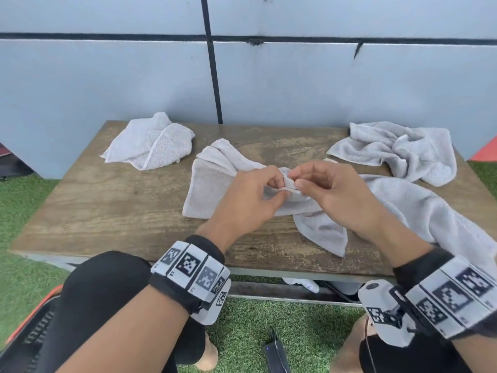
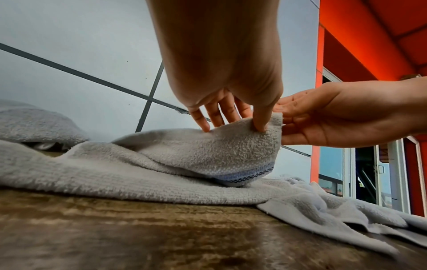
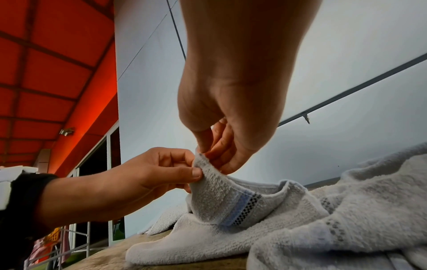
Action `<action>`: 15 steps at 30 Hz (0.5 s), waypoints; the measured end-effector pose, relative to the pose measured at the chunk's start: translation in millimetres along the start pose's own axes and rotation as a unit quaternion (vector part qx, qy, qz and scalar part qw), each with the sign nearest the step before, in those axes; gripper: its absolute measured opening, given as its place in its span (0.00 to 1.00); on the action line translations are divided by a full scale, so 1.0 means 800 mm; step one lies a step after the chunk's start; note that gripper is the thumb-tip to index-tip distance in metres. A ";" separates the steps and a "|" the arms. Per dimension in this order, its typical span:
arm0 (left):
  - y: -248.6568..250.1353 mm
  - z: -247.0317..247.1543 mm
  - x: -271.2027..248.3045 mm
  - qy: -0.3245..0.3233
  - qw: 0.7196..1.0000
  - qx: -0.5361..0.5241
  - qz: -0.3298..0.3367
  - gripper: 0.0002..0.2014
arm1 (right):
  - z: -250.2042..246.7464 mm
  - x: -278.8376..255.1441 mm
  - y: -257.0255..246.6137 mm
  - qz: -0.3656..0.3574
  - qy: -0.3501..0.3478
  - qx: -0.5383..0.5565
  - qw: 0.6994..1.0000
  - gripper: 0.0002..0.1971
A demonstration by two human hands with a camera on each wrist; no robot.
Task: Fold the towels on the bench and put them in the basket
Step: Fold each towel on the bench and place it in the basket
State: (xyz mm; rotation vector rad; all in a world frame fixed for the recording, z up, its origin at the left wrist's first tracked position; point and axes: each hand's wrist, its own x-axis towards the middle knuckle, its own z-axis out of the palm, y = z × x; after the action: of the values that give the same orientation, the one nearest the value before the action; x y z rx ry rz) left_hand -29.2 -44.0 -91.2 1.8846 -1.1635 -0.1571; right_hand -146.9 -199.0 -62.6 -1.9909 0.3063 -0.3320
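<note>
Presently, left hand [image 1: 248,196] and right hand [image 1: 337,195] both pinch one raised corner of the towel [image 1: 207,189] at bench [image 1: 107,211] centre.

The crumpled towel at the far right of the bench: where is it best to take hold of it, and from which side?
Probably the flat hemmed corner at the near left of the crumpled towel, approached from the bench centre. That corner lies spread out, while the right part is bunched in folds. Both the left hand and the right hand are pinching the middle towel.
</note>
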 end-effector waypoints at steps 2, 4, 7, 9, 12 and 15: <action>0.003 0.003 0.001 -0.002 1.000 0.002 0.007 0.04 | 0.003 0.000 0.000 0.008 0.001 0.011 1.000 0.04; 0.001 0.004 0.001 0.004 1.000 0.001 0.008 0.03 | 0.005 0.000 -0.002 0.009 0.001 0.019 1.000 0.03; -0.001 0.004 0.000 0.007 1.000 -0.014 -0.002 0.03 | 0.007 0.003 -0.003 0.000 0.004 0.017 1.000 0.03; -0.002 0.003 0.000 0.003 1.000 -0.026 -0.013 0.04 | 0.008 0.005 -0.002 0.001 0.017 0.012 1.000 0.02; -0.002 0.002 0.001 0.000 0.998 -0.048 -0.027 0.04 | 0.009 0.008 -0.001 0.000 0.025 0.030 0.999 0.03; 0.002 -0.004 0.003 0.014 0.997 -0.077 -0.022 0.01 | 0.006 0.011 -0.002 -0.012 0.055 0.034 0.998 0.04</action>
State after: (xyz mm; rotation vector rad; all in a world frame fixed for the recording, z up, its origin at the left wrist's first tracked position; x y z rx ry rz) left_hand -27.6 -44.0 -87.6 1.7725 -1.0610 -0.2386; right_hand -137.1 -197.4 -62.5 -1.9146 0.3368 -0.4632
